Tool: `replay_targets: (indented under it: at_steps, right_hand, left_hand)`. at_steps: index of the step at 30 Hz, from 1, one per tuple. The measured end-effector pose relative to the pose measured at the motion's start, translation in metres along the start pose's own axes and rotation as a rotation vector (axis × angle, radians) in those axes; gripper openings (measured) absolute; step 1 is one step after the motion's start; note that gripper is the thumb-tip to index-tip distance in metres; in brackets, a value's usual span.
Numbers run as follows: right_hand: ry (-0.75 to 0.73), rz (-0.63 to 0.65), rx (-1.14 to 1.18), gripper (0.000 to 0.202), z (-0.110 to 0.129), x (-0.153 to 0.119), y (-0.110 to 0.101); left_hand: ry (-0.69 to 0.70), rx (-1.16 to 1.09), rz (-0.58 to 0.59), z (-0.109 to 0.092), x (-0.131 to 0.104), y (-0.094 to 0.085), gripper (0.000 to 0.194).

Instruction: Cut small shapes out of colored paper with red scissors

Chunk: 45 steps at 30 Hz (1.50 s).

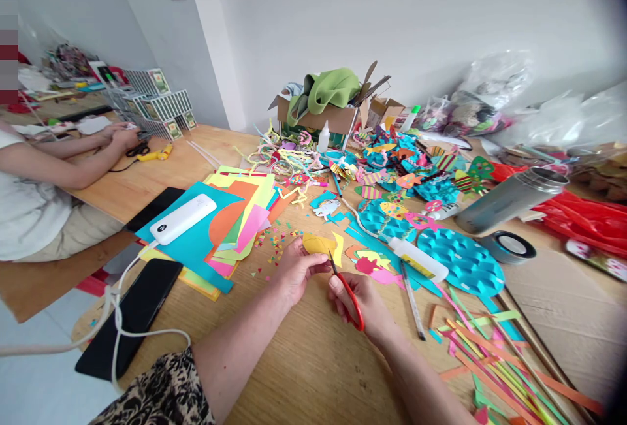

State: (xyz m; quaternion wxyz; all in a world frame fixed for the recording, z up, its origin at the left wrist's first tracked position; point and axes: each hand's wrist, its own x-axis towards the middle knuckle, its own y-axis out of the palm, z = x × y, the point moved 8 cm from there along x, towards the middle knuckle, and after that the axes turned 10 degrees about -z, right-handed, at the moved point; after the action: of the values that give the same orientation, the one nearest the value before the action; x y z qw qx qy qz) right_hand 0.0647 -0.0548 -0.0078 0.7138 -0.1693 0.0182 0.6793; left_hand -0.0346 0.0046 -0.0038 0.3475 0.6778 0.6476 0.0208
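My left hand (296, 271) pinches a piece of yellow paper (316, 243) above the wooden table. In my right hand (365, 301) is a pair of scissors (353, 299) with red handles, its blades at the paper's right edge. A curved strip of the paper sticks up beside the blades. Just right of the hands lie fish-shaped paper cutouts (373, 267) in pink, red and yellow. Tiny coloured paper scraps (274, 245) are scattered left of the yellow paper.
Coloured paper sheets (245, 216) and a white power bank (183, 219) lie left, near a black phone (132, 320). A glue bottle (421, 260), a pen (412, 301), paper strips (494, 353) and a steel flask (514, 200) are right. Another person's hands (120, 136) are at far left.
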Motion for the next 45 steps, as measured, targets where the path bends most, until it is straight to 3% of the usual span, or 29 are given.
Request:
replay_targets:
  at_steps: [45]
  right_hand:
    - [-0.010, 0.015, 0.016, 0.061, -0.0006, 0.0012, -0.0006]
  left_hand:
    - [-0.010, 0.034, 0.042, -0.0003, -0.0021, 0.0040, 0.041]
